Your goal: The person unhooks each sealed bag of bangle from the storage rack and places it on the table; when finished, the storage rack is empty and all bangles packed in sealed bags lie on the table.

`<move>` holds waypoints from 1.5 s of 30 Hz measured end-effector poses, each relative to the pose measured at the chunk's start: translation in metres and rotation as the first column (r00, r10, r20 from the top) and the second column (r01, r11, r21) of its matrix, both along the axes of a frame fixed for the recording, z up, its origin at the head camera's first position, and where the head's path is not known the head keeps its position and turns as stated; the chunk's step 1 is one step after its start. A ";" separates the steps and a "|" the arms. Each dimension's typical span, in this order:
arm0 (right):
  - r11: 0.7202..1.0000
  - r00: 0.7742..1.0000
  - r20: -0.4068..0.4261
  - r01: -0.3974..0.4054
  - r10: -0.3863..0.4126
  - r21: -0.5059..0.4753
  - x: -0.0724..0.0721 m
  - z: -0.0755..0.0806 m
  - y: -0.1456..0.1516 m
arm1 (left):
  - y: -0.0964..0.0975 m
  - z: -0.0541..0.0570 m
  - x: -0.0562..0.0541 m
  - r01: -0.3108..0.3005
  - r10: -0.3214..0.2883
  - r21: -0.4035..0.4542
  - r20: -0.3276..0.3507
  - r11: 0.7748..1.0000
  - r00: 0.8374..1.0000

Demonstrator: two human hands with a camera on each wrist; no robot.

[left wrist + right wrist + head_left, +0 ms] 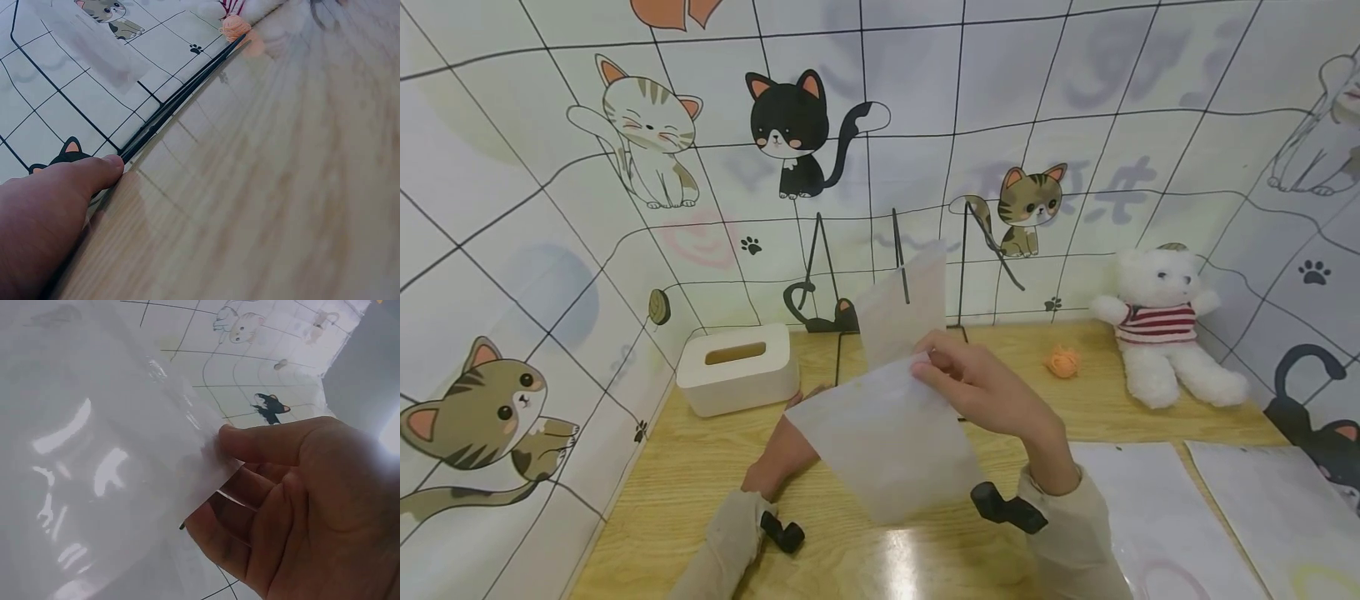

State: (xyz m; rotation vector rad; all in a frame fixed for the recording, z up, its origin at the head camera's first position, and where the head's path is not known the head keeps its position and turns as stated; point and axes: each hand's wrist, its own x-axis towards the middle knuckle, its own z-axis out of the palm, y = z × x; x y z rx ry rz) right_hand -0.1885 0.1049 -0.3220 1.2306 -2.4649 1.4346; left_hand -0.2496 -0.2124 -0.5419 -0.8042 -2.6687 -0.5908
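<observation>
My right hand [981,383] pinches the corner of a thin, translucent plastic sheet [887,442] between thumb and fingers. The sheet hangs slanted above the table, and glossy reflections show on it in the right wrist view. Behind it a second pale piece [902,312] stands against a black wire rack [817,250]; whether the two are joined I cannot tell. My left hand [793,437] is low by the rack's left side, partly covered by the sheet. In the left wrist view its thumb [103,172] lies on the rack's black base wire [169,106]; its other fingers are hidden.
A white tissue box [737,371] stands at the back left. Farther right are a small orange yarn ball [1063,362] and a white teddy bear [1161,325] in a striped shirt. Two white sheets [1157,500] lie at the front right. A cat-printed wall closes off the back.
</observation>
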 end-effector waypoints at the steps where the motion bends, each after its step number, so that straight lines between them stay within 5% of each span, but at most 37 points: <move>1: 1.000 1.000 0.001 0.002 -0.002 0.007 -0.001 -0.001 -0.001 | 0.000 0.000 0.000 0.001 -0.001 0.002 0.008 1.000 1.000; 13: 0.982 0.992 0.007 0.122 -0.125 0.144 -0.014 -0.011 -0.002 | 0.001 0.003 -0.003 -0.068 0.062 0.055 0.102 0.996 0.993; 21: 0.899 0.974 0.013 0.205 -0.228 0.388 -0.017 -0.013 0.002 | 0.001 0.005 -0.003 -0.109 0.099 0.042 0.183 0.993 0.978; 31: 0.832 0.973 0.021 0.184 -0.228 0.524 -0.022 -0.020 0.006 | 0.003 0.004 -0.003 -0.103 0.086 0.066 0.224 0.993 0.971; 45: 0.806 0.980 0.021 0.151 -0.198 0.573 -0.014 -0.026 0.002 | 0.002 0.002 -0.002 -0.101 0.088 0.057 0.195 0.993 0.977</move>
